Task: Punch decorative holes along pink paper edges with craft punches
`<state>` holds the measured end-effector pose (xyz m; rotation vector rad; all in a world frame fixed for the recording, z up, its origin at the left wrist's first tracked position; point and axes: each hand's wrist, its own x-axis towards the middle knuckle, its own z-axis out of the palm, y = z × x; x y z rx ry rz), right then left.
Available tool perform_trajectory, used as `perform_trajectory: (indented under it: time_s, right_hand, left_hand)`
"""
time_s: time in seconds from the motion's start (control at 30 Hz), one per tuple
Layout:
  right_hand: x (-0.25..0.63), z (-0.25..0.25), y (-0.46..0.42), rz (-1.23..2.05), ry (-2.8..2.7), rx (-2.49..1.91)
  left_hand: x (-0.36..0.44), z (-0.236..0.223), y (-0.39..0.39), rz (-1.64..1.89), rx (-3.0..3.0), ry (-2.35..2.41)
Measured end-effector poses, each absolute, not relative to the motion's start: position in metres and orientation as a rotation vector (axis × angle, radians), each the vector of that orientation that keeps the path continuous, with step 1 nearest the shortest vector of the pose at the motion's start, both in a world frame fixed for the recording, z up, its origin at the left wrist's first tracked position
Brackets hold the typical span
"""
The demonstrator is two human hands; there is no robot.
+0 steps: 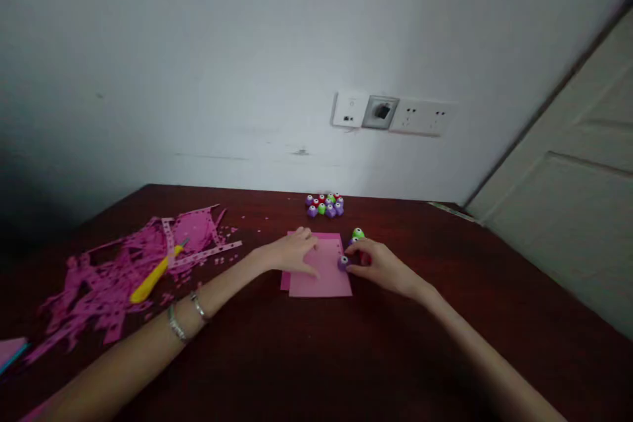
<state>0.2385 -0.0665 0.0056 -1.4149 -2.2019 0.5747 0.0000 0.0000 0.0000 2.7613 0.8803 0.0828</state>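
Observation:
A light pink paper sheet (pixel 321 283) overlaps a darker pink sheet (pixel 285 280) on the dark table. My left hand (pixel 291 252) rests over their left side, fingers spread and holding nothing. At the right edge of the light sheet, my right hand (pixel 378 265) pinches a small purple craft punch (pixel 343 263) with a round white top and dark centre. Tiny marks show in the paper just above it. Beside the right fingers stand a green punch (pixel 358 233) and another purple one, partly covered by the hand; a red one (pixel 366 258) shows under the fingers.
Several purple, red and green punches (pixel 322 209) cluster near the wall. On the left lies a heap of pink punched paper strips (pixel 109 290) with loose bits, and a yellow-handled tool (pixel 153 278) on top. Wall sockets (pixel 420 117) sit above the table; a door (pixel 583 165) stands right.

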Motion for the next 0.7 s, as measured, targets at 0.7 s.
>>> perform_trajectory:
  time_s: [0.7]
  right_hand:
    - [0.253,-0.005,-0.060,0.692,-2.147,-1.490]
  left_hand:
    - [-0.003,-0.011,0.007,0.091,2.694,0.880]
